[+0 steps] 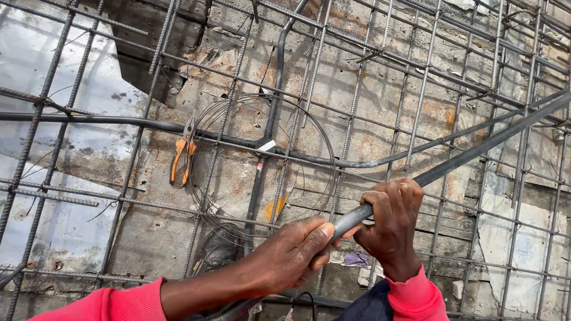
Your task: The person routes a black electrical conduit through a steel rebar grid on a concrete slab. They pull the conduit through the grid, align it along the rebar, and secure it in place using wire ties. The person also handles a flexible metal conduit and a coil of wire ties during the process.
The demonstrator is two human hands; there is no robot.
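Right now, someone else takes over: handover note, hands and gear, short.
Left hand: closed on the grey conduit, low on its length.
Right hand: closed on the same conduit just above, both grips close together.
Conduit runs up and right over the rebar grid; its lower end is out of view.
Orange-handled pliers hang on the grid, beside a coil of tie wire.
Done: another conduit already lies across the grid.
Left: the held conduit is not tied down.

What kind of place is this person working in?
Most likely a construction site, before a concrete pour. A rebar grid covers the rough formwork, grey conduit runs across it, held by both hands, and a wire coil lies beside orange-handled pliers.
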